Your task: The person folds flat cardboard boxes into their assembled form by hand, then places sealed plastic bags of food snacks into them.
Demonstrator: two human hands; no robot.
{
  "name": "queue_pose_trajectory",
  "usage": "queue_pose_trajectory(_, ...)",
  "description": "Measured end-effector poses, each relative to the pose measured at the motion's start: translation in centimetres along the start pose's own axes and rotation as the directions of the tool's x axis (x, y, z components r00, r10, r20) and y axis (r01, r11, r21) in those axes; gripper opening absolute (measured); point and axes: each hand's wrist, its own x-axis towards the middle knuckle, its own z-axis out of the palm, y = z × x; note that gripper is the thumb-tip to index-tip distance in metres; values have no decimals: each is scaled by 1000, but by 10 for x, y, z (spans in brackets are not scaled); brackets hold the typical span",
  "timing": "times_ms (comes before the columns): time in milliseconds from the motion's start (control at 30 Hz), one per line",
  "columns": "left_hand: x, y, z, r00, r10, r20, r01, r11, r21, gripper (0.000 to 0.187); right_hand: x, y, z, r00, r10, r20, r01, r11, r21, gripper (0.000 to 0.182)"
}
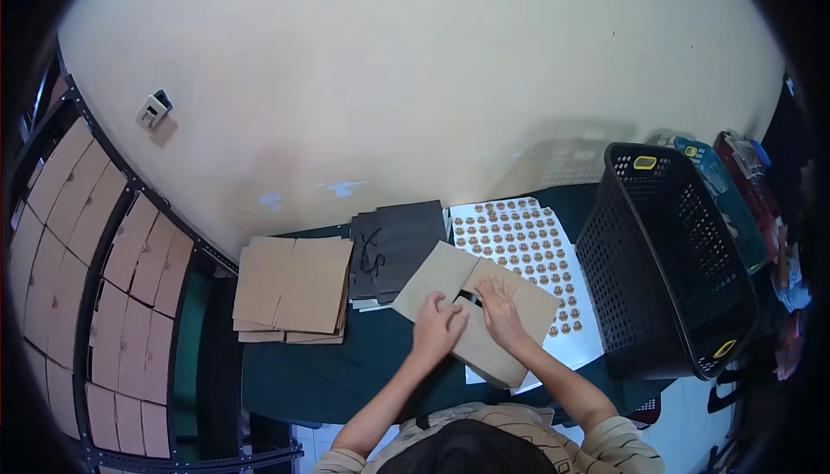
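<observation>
A brown cardboard box sits at an angle on the table in front of me, its wide flaps folded outward. A dark gap shows in its top, between my hands. My right hand lies flat on the right flap, fingers stretched out. At the left of the gap, my left hand is curled at the box's edge, with the thumb and forefinger close together; some of its fingers are hidden. Under the box and behind it lie white sheets of round brown stickers.
Flattened cardboard boxes are stacked at the left, beside black paper bags with cord handles. A tall black plastic basket stands close on the right. Metal shelving at far left holds many closed boxes. Dark green cloth covers the table.
</observation>
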Motion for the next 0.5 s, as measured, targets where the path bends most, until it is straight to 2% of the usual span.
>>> queue_pose_trajectory(33, 17, -6, -8, 998, 59, -28, -58, 996, 61, 27, 1, -2, 0, 1000, -7, -20, 7, 1000, 24, 33)
queue_pose_trajectory(100, 49, -10, -28, 962, 172, -212, -102, 947, 304, 46, 4, -9, -2, 997, -28, -76, 32, 998, 57, 32)
queue_pose_trajectory(133, 65, -16, -33, 979, 48, -200, 14, 954, 300, 65, 8, -11, -3, 997, -31, -73, 35, 998, 54, 32)
queue_pose_trajectory(200, 97, -33, -41, 968, -250, -30, 248, 966, -77, 78, 15, -14, -4, 991, -31, -129, 42, 996, 84, 34)
queue_pose_trajectory(267, 120, -45, -55, 871, -374, 319, 432, 892, -132, 87, 16, -10, -3, 994, -22, -106, 32, 995, 96, 35)
queue_pose_trajectory(300, 129, -78, -43, 885, -292, 362, 380, 902, -203, 80, 19, -7, -4, 997, -9, -82, 18, 994, 109, 36)
queue_pose_trajectory(333, 128, -71, -52, 890, -286, 356, 371, 907, -201, 80, 23, -7, -10, 996, -13, -92, 23, 994, 108, 36)
queue_pose_trajectory(400, 121, -58, -67, 842, -154, 516, 418, 791, -446, 72, 26, -9, -20, 999, -48, 6, 46, 984, 172, 39)
queue_pose_trajectory(433, 114, -54, -67, 857, -184, 481, 421, 788, -449, 63, 27, -9, -18, 999, -41, -1, 40, 984, 176, 39)
queue_pose_trajectory(500, 98, -53, -65, 881, -164, 443, 384, 797, -467, 64, 24, -9, -14, 993, -76, 91, 57, 978, 200, 38)
